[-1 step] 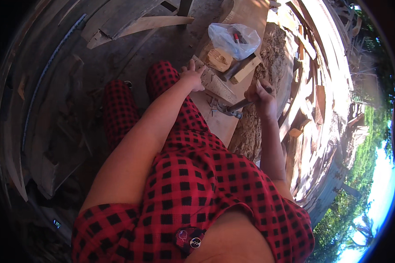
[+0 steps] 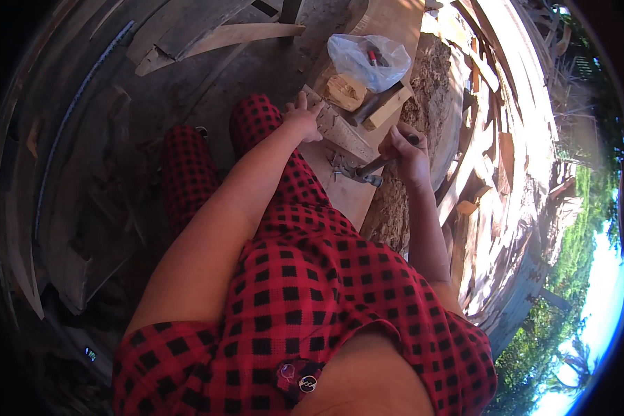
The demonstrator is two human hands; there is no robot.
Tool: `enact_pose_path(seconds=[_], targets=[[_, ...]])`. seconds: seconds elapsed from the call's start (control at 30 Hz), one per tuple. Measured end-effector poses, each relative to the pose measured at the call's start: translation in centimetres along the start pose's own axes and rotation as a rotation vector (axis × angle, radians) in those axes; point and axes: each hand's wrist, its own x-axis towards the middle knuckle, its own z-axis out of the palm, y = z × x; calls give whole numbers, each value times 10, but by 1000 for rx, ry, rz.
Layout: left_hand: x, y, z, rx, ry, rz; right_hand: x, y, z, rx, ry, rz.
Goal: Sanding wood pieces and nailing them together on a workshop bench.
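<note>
My left hand (image 2: 304, 125) lies on a weathered, angled wood piece (image 2: 347, 142) on the plank (image 2: 359, 204), its fingers spread over the piece. My right hand (image 2: 405, 149) is closed round the handle of a hammer (image 2: 371, 178), whose metal head is low over the plank below that wood piece. Small metal bits (image 2: 340, 166), too small to make out, are beside the head. Just beyond are a rough wood chunk (image 2: 345, 90), a pale block (image 2: 388, 107) with a dark metal bar, and a clear plastic bag (image 2: 367, 62) with a red-and-dark item inside.
Rough bark (image 2: 423, 83) runs along the plank's right, with piled timber offcuts (image 2: 492, 152) beyond. Loose boards (image 2: 215, 38) lie on the dim ground (image 2: 145, 97) at left. My checked-clad legs (image 2: 187, 166) are beside the plank. Greenery shows at the far right.
My right hand and the hammer have shifted slightly left and up. My left hand stays on the wood piece.
</note>
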Motion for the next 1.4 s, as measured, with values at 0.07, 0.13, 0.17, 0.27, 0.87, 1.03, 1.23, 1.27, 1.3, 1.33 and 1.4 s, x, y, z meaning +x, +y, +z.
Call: enact_pose_path(seconds=[0.07, 0.13, 0.17, 0.27, 0.87, 1.03, 1.23, 1.27, 1.3, 1.33, 1.4], targets=[[4, 3, -3, -14, 11, -3, 1, 8, 17, -159, -53, 37], [4, 6, -3, -22, 7, 14, 0, 20, 24, -253, -41, 44], [3, 6, -3, -22, 4, 10, 1, 21, 24, -250, -44, 47], [1, 5, -4, -22, 9, 6, 4, 20, 28, -216, -51, 58], [35, -19, 11, -888, 364, -4, 19, -24, 58, -281, -9, -53], [32, -17, 5, -776, 325, -240, 54, -23, 67, -328, -3, -46], [39, -30, 6, -751, 271, -214, 78, -17, 86, -415, -56, -60], [39, -30, 6, -753, 270, -216, 80, -18, 87, -429, -64, -47], [38, -30, 5, -733, 260, -222, 83, -15, 88, -430, -65, -45], [39, -29, 4, -714, 249, -227, 86, -12, 87, -454, -77, -66], [41, -30, 2, -669, 235, -236, 88, -12, 91, -480, -94, -85]])
